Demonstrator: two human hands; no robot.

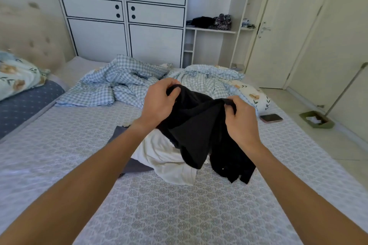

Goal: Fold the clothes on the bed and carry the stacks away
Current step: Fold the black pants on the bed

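1. Both hands are clamped on a black garment, lifted above the middle of the bed; the left hand pinches its top edge with thumb and curled fingers, and the right hand grips the same edge a little apart from it
2. The black cloth hangs down between the two hands, its lower folds draping onto the heap beneath
3. Under it lies a crumpled white garment, and a grey garment is spread flat below that, poking out toward the left side of the bed
4. A rumpled blue-checked duvet is bunched along the far edge of the bed
5. A floral pillow sits at the far left corner by the headboard
6. A phone lies flat near the right edge of the bed
7. Beyond the right edge, a dustpan with a long handle stands on the floor
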